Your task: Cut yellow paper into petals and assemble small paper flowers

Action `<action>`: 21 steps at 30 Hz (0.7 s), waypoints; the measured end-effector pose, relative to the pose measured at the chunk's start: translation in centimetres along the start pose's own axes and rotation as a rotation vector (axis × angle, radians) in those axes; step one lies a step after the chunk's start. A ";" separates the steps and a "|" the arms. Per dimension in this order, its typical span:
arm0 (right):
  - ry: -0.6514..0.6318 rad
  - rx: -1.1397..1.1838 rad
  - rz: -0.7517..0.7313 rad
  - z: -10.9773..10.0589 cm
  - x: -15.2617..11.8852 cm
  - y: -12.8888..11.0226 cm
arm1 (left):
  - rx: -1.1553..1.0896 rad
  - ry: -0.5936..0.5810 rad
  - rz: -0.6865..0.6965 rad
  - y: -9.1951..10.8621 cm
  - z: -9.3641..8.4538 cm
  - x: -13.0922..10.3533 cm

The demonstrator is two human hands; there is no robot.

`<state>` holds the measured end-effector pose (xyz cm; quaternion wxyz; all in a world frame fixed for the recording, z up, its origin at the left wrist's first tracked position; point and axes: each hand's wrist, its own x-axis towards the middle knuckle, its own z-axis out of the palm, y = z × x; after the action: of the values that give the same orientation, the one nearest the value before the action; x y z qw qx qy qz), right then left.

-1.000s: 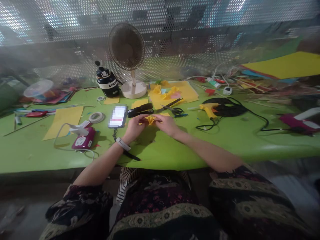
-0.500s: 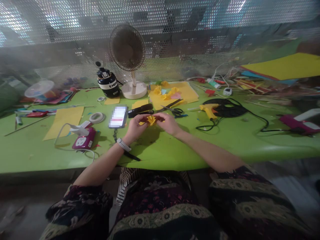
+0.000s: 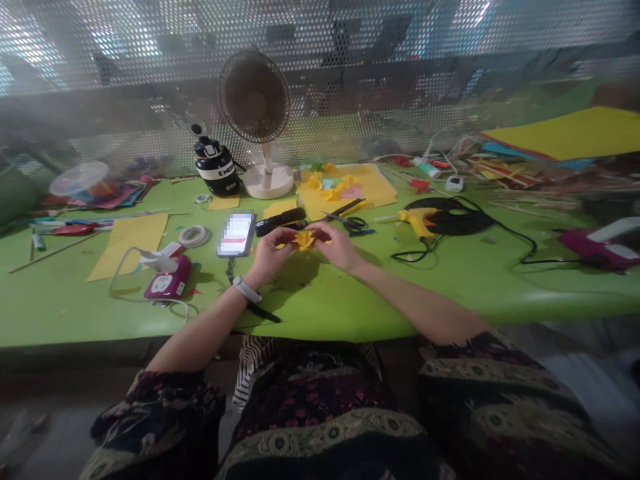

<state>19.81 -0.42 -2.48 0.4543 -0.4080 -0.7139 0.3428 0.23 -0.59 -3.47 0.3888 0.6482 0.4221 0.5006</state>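
Observation:
A small folded yellow paper flower (image 3: 305,241) is pinched between my two hands, above the green table. My left hand (image 3: 271,255) grips its left side, fingers closed, with a pale band on the wrist. On the other side my right hand (image 3: 338,247) holds the flower between thumb and fingers. Just beyond the hands lie a black stapler (image 3: 281,221) and dark-handled scissors (image 3: 353,224). Further back, several similar yellow paper flowers (image 3: 333,193) rest on a yellow paper sheet (image 3: 383,187). A phone (image 3: 236,233) lies left of my left hand.
A yellow glue gun (image 3: 420,220) rests on a black round pad (image 3: 460,217), its cord trailing right. Behind stand a fan (image 3: 269,180) and a dark bottle (image 3: 217,170). At left are a tape roll (image 3: 194,235) and a purple power adapter (image 3: 170,280).
The paper flower has turned a little between my fingers and looks wider. My right fingers have shifted slightly around it; both arms stay in place.

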 end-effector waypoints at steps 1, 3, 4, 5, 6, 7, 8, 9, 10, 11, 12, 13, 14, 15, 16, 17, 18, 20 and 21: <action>-0.001 0.002 -0.006 0.0 0.0 0.0 | 0.004 0.000 0.003 0.0 0.0 0.0; 0.006 -0.001 -0.027 0.0 0.0 -0.1 | -0.002 0.001 0.001 -0.1 0.0 0.1; 0.011 -0.005 -0.039 0.0 0.0 -0.1 | -0.009 -0.001 0.001 -0.1 0.0 0.1; 0.014 -0.010 -0.052 0.0 0.0 0.0 | -0.013 -0.003 0.005 -0.1 0.0 0.1; 0.017 -0.015 -0.062 0.0 0.0 0.0 | -0.011 -0.002 0.012 -0.1 0.0 0.1; 0.020 -0.019 -0.068 0.0 0.0 0.0 | -0.005 0.002 0.021 -0.1 0.0 0.1; 0.023 -0.022 -0.069 0.0 0.0 0.0 | 0.002 0.004 0.029 -0.1 0.0 0.1; 0.026 -0.023 -0.066 0.0 0.0 -0.1 | 0.008 0.006 0.034 -0.1 0.0 0.1; 0.027 -0.022 -0.060 0.0 0.0 -0.1 | 0.013 0.007 0.037 -0.1 0.0 0.0; 0.025 -0.017 -0.055 0.0 0.0 -0.1 | 0.014 0.005 0.038 -0.1 0.0 0.0; 0.022 -0.011 -0.052 0.0 0.0 -0.2 | 0.012 0.000 0.037 -0.1 0.0 0.0; 0.018 -0.004 -0.052 0.0 0.0 -0.2 | 0.009 -0.004 0.036 -0.2 0.0 0.0; 0.015 0.002 -0.054 0.0 0.0 -0.2 | 0.003 -0.004 0.035 -0.2 0.0 0.0; 0.017 0.007 -0.054 0.0 0.0 -0.2 | -0.004 -0.004 0.032 -0.2 0.1 0.0; 0.020 0.012 -0.052 0.0 0.0 -0.2 | -0.016 -0.001 0.026 -0.2 0.1 0.0; 0.024 0.018 -0.045 0.0 0.0 -0.1 | -0.031 0.002 0.016 -0.2 0.1 0.1; 0.028 0.026 -0.036 0.0 0.0 0.0 | -0.052 0.003 0.000 -0.1 0.1 0.1; 0.032 0.044 -0.017 0.0 0.1 0.2 | -0.107 -0.004 -0.045 0.0 0.3 0.0; 0.032 0.048 -0.016 0.0 0.1 0.4 | -0.139 -0.010 -0.069 0.1 0.3 0.0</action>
<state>19.85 -0.13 -2.77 0.4781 -0.3970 -0.7012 0.3495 0.56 -0.65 -3.40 0.4519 0.6071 0.4067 0.5116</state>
